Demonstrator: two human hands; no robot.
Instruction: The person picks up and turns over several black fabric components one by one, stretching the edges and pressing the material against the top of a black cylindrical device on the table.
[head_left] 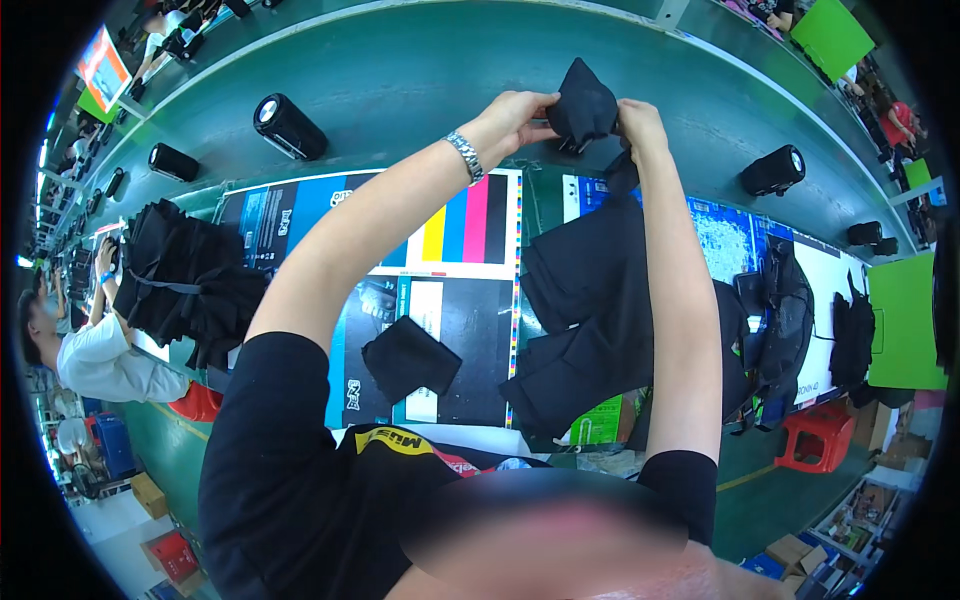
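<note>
Both arms reach out over the green belt. Between my hands is a black cloth pouch [583, 105], held up with a pointed top; a dark lower edge shows under it, and I cannot make out whether anything is inside. My left hand [522, 118], with a metal watch on its wrist, pinches the pouch's left side. On its right side, the fingers of my right hand [638, 125] are closed at the edge, partly hidden. Black cloth hangs below that hand. Nearer to me, a flat black pouch [412, 360] lies on the printed sheet [465, 330], beside a pile of black pouches [590, 290].
Black cylindrical speakers stand on the green belt [400, 110]: one [290, 127] to the left, another [773, 170] to the right. A tied bundle of black pouches [185, 285] sits at left, near a co-worker [110, 350]. A red stool [817, 438] stands at right.
</note>
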